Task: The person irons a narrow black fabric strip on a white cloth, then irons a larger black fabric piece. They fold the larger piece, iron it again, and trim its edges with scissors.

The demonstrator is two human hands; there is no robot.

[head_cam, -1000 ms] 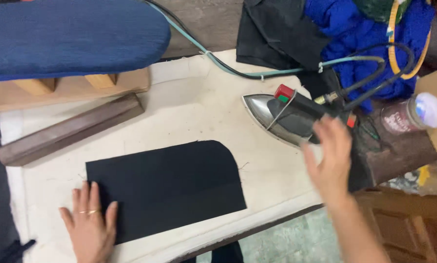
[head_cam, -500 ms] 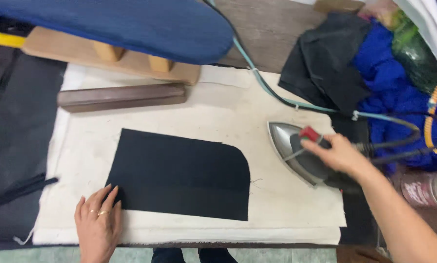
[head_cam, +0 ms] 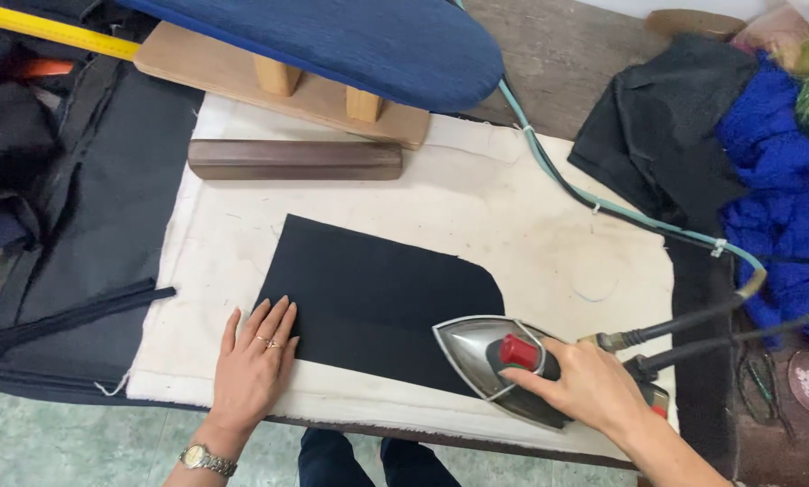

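A black fabric piece (head_cam: pixel 377 293) with one rounded corner lies flat on the cream pressing cloth (head_cam: pixel 513 207). My left hand (head_cam: pixel 256 361) rests flat, fingers apart, on the piece's near left corner. My right hand (head_cam: pixel 589 383) grips the handle of a silver steam iron (head_cam: pixel 490 356) with a red knob. The iron's tip sits on the near right edge of the black piece.
A dark wooden block (head_cam: pixel 294 160) lies behind the fabric. A blue padded sleeve board (head_cam: pixel 332 36) on a wooden base stands at the back. Black and blue garments (head_cam: pixel 720 153) are piled right. The iron's teal hose (head_cam: pixel 603 203) crosses the cloth. Dark fabric (head_cam: pixel 89 234) hangs left.
My right hand has moved the iron left onto the edge of the black piece. My left hand has shifted onto the fabric's corner. The view has come closer.
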